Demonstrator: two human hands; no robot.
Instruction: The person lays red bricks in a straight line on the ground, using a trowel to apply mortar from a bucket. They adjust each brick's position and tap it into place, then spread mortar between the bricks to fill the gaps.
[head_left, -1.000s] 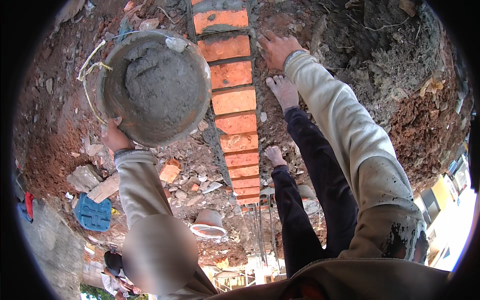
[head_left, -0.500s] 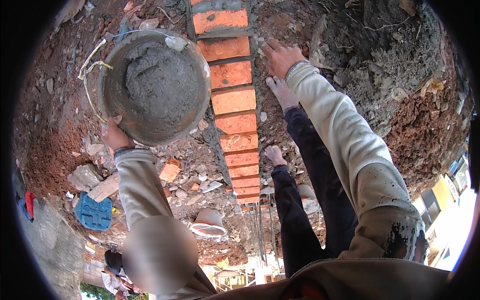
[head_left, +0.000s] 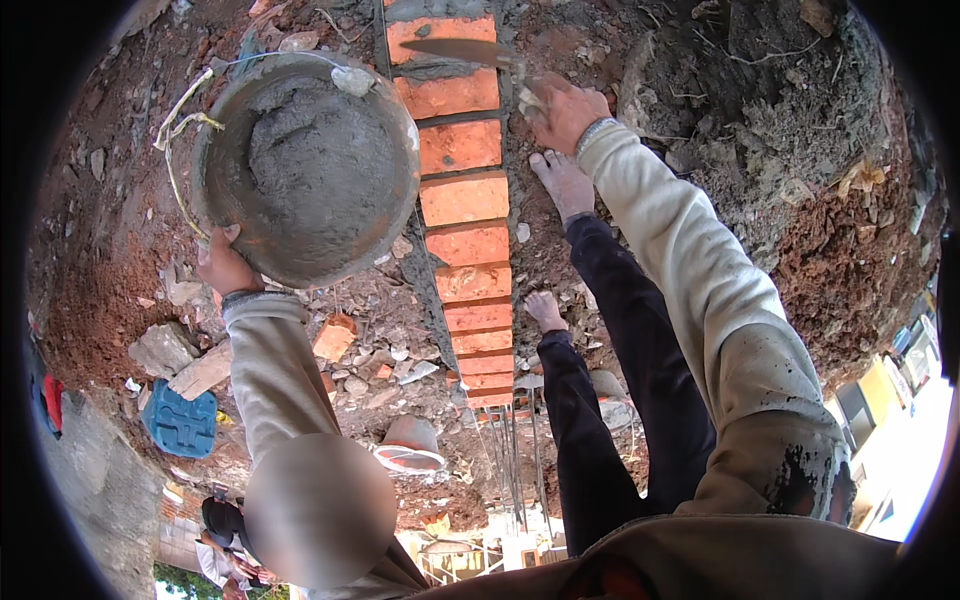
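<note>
My left hand (head_left: 228, 258) grips the near rim of a bucket (head_left: 209, 170) with grey wet mortar (head_left: 315, 160) in it; a rope and cord are tied to it. My right hand (head_left: 565, 110) is closed on the handle of a trowel (head_left: 455, 50), whose blade lies across or just above an upper brick in the long row of red bricks (head_left: 462, 197) running down the middle. Grey mortar shows in the joints and along both sides of the row. My bare feet (head_left: 560, 180) stand on the soil right of the row.
Rubble, a loose brick (head_left: 334, 338), a blue plastic piece (head_left: 178, 420) and an overturned bucket (head_left: 410, 435) lie at lower left. Vertical rebar (head_left: 510, 450) shows beyond the row's lower end. Another person (head_left: 225, 550) is at the bottom left. Loose dirt (head_left: 830, 280) covers the right.
The trowel blade has lifted upward from the joint between bricks and turned, showing its flat face. My right hand shifted slightly right; my left hand stayed on the bucket.
</note>
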